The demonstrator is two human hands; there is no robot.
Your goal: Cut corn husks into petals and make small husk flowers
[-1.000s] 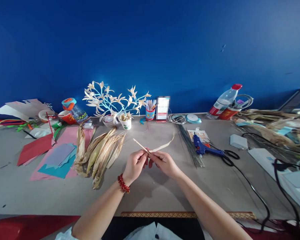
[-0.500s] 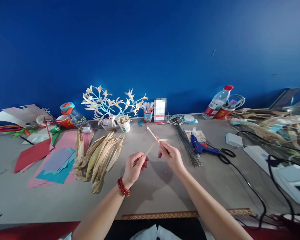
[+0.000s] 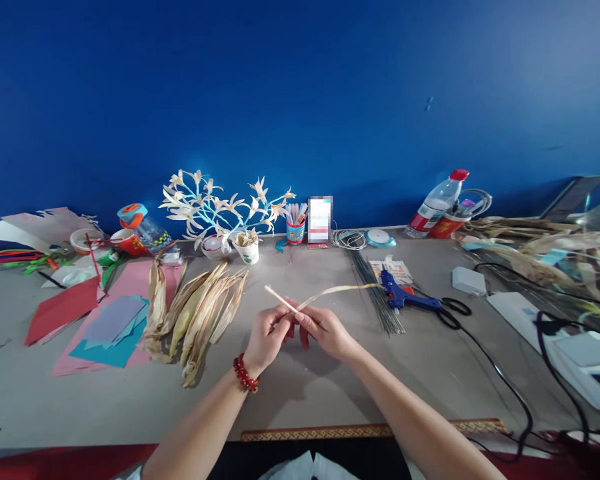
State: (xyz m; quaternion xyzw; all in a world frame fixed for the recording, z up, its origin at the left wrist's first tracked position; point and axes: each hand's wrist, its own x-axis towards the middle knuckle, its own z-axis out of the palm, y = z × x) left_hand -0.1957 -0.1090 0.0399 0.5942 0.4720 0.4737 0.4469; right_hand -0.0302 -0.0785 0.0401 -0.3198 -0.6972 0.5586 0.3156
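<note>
Gray tabletop (image 3: 305, 393) fills the lower half of the frame beneath a deep blue wall (image 3: 300, 100). Nearest, at bottom centre, a patterned band (image 3: 320, 433) runs along the front edge. Above it, at the middle of the frame, the left hand (image 3: 270, 337) and right hand (image 3: 327, 333) meet, fingertips together. The left, with a red bead bracelet (image 3: 245, 375) at its wrist, pinches a thin pale stick (image 3: 280, 297) that slants out of the grip toward the upper left. The right has its thumb and finger drawn close where a pale strip (image 3: 337, 290) leaves the stick; the strip trails to the right in a shallow arc, its tip near the blue glue gun (image 3: 423, 302), though whether they touch I cannot tell.

My reading is that the strip is being wound about the stick. The next move seems to call for a firm pinch at the crossing and a taut strip, so that each turn lies flat.

Farther off, dried husks (image 3: 205, 317) lie left of centre and thin wires (image 3: 380, 300) right of centre. Along the back, pale flowers (image 3: 200, 203) rise at centre left, and a bottle (image 3: 437, 207) leans at the right.
</note>
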